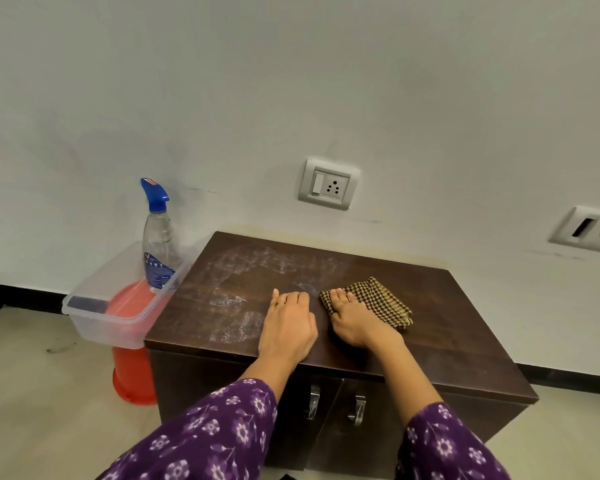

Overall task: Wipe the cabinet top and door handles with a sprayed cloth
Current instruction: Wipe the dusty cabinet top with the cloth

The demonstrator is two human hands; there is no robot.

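A dark brown cabinet top (430,313) carries pale dusty smears over its left half. My right hand (355,322) presses flat on a folded brown-and-tan checked cloth (378,299) near the middle of the top. My left hand (288,327) rests palm down on the bare wood just left of it, fingers together, holding nothing. Two metal door handles (314,403) (357,410) hang on the cabinet front below my arms. A clear spray bottle (158,244) with a blue trigger head stands upright in a plastic box to the left.
The clear plastic box (94,317) sits on an orange-red stool (132,372) against the cabinet's left side. The wall behind holds a socket plate (329,184) and another plate (586,230) at the right. Beige floor lies around the cabinet.
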